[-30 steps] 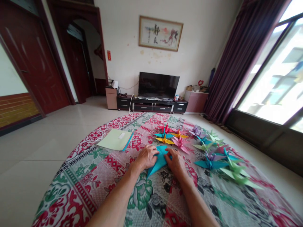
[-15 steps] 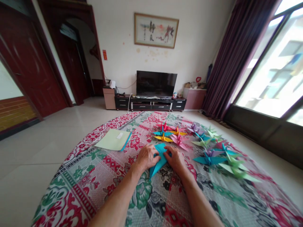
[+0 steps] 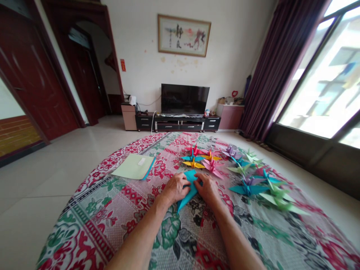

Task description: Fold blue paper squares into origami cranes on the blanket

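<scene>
A folded blue sheet of origami paper (image 3: 185,201) lies on the flowered tablecloth in front of me, one long point aimed toward me. My left hand (image 3: 176,186) is on its left side, fingers curled and closed on the paper. At its right edge, my right hand (image 3: 207,186) pinches the paper between thumb and fingers. The fingers partly cover the middle of the sheet. Just beyond are several folded paper cranes, among them a yellow crane (image 3: 193,164) and a pink crane (image 3: 213,167).
A stack of paper sheets (image 3: 132,167), pale green on top with blue beneath, rests at the left with a small white piece on it. More cranes, including a blue crane (image 3: 247,188) and a green crane (image 3: 281,202), spread over the right of the round table (image 3: 112,225).
Both hands keep their hold on the blue paper with hardly any movement. The whole view has shifted very slightly.
</scene>
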`<state>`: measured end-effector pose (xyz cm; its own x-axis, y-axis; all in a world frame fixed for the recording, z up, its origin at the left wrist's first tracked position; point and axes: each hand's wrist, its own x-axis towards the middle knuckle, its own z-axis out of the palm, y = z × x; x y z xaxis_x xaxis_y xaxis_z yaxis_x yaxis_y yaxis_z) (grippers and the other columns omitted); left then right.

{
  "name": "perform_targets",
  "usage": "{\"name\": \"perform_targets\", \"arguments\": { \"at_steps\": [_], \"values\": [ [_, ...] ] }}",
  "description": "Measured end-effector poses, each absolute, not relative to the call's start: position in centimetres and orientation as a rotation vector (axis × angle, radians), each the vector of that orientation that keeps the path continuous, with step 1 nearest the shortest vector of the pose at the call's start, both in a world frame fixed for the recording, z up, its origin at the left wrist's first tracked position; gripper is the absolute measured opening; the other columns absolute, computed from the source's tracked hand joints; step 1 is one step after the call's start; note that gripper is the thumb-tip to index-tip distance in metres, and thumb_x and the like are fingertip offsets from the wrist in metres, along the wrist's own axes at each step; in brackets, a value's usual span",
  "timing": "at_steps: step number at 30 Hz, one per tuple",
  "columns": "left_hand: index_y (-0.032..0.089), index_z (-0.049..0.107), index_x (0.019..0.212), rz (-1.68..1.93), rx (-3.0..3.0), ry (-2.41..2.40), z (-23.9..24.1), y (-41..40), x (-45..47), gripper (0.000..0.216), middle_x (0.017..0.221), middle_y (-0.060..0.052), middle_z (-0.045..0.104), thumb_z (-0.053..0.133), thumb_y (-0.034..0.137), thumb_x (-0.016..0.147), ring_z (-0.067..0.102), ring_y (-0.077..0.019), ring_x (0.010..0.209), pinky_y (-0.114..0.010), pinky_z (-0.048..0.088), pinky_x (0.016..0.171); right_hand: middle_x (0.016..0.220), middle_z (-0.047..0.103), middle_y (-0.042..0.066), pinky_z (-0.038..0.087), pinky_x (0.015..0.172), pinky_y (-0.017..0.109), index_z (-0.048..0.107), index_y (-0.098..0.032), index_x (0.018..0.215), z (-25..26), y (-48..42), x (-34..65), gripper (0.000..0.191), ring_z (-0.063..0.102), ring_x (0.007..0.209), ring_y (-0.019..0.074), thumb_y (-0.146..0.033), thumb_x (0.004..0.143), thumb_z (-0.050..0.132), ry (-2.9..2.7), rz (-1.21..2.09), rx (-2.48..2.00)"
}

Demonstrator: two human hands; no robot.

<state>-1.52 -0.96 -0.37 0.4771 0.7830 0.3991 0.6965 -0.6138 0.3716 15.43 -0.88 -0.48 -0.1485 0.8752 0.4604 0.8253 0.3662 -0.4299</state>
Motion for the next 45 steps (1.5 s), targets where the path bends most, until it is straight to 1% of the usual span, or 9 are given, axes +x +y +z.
{"name": "perform_targets", "arguments": {
  "at_steps": [16, 22, 24, 29, 34, 38, 41, 43, 45],
  "values": [
    [0.02, 0.07, 0.083, 0.802, 2.602, 1.273, -0.1, -1.5, -1.4, 0.018, 0.088, -0.005, 0.055, 0.054, 0.022, 0.077, 0.053, -0.0169, 0.088, -0.028, 0.045, 0.081, 0.078, 0.065, 0.004, 0.041, 0.073, 0.028, 0.063, -0.019, 0.095, -0.4, -0.9, 15.2, 0.022, 0.058, 0.077, 0.0185, -0.021, 0.077, 0.052, -1.985, 0.082, -1.499],
    [0.02, 0.07, 0.08, 0.804, 2.604, 1.249, -0.1, -1.6, -1.4, 0.018, 0.088, -0.005, 0.056, 0.053, 0.023, 0.078, 0.053, -0.0161, 0.088, -0.027, 0.044, 0.082, 0.093, 0.067, 0.005, 0.042, 0.08, 0.029, 0.064, -0.019, 0.095, -0.7, -0.7, 16.9, 0.026, 0.06, 0.086, 0.0176, -0.022, 0.083, 0.041, -1.999, 0.177, -1.329],
    [0.02, 0.071, 0.081, 0.806, 2.604, 1.255, -0.2, -1.6, -1.4, 0.018, 0.089, -0.005, 0.056, 0.053, 0.023, 0.078, 0.053, -0.0162, 0.087, -0.027, 0.044, 0.082, 0.092, 0.067, 0.006, 0.043, 0.079, 0.03, 0.064, -0.018, 0.096, -0.9, -0.6, 17.5, 0.026, 0.06, 0.084, 0.0181, -0.021, 0.081, 0.043, -1.991, 0.162, -1.338],
    [0.02, 0.071, 0.084, 0.826, 2.595, 1.267, -0.3, -1.6, -1.4, 0.02, 0.089, -0.005, 0.056, 0.053, 0.023, 0.078, 0.053, -0.0161, 0.087, -0.027, 0.044, 0.082, 0.08, 0.065, 0.004, 0.044, 0.074, 0.03, 0.064, -0.017, 0.094, -1.4, -0.3, 18.2, 0.024, 0.058, 0.076, 0.0179, -0.022, 0.076, 0.05, -1.998, 0.14, -1.357],
    [0.021, 0.071, 0.088, 0.821, 2.586, 1.267, -0.4, -1.6, -1.5, 0.02, 0.089, -0.006, 0.056, 0.053, 0.023, 0.078, 0.053, -0.0163, 0.087, -0.028, 0.044, 0.083, 0.077, 0.064, 0.004, 0.043, 0.072, 0.03, 0.064, -0.017, 0.09, -1.6, -0.2, 18.0, 0.022, 0.057, 0.074, 0.0181, -0.019, 0.074, 0.05, -1.969, 0.095, -1.369],
    [0.021, 0.07, 0.091, 0.822, 2.587, 1.262, -0.3, -1.6, -1.5, 0.022, 0.09, -0.006, 0.057, 0.053, 0.023, 0.078, 0.053, -0.0165, 0.088, -0.028, 0.044, 0.084, 0.081, 0.064, 0.007, 0.044, 0.07, 0.031, 0.064, -0.017, 0.089, -1.1, -0.5, 18.1, 0.024, 0.057, 0.074, 0.0185, -0.016, 0.075, 0.045, -1.821, 0.006, -1.407],
    [0.021, 0.07, 0.093, 0.807, 2.593, 1.25, -0.2, -1.5, -1.5, 0.023, 0.092, -0.007, 0.057, 0.053, 0.023, 0.078, 0.054, -0.0169, 0.089, -0.029, 0.044, 0.084, 0.085, 0.063, 0.008, 0.044, 0.072, 0.031, 0.063, -0.017, 0.092, 0.0, -1.0, 17.6, 0.025, 0.057, 0.078, 0.0187, -0.017, 0.079, 0.042, -1.629, -0.096, -1.35],
    [0.021, 0.07, 0.092, 0.799, 2.59, 1.26, -0.3, -1.5, -1.5, 0.022, 0.092, -0.007, 0.057, 0.054, 0.023, 0.077, 0.053, -0.0176, 0.09, -0.029, 0.044, 0.084, 0.085, 0.062, 0.007, 0.045, 0.072, 0.029, 0.062, -0.018, 0.09, 0.5, -1.4, 16.9, 0.022, 0.057, 0.078, 0.0173, -0.017, 0.08, 0.043, -1.639, -0.068, -1.231],
    [0.02, 0.07, 0.092, 0.792, 2.578, 1.282, -0.3, -1.5, -1.5, 0.022, 0.091, -0.006, 0.057, 0.054, 0.024, 0.077, 0.053, -0.0178, 0.091, -0.029, 0.044, 0.084, 0.087, 0.063, 0.005, 0.045, 0.073, 0.026, 0.062, -0.019, 0.089, 0.6, -1.6, 15.9, 0.021, 0.058, 0.079, 0.0156, -0.016, 0.081, 0.043, -1.788, 0.058, -1.123]
  ]
}}
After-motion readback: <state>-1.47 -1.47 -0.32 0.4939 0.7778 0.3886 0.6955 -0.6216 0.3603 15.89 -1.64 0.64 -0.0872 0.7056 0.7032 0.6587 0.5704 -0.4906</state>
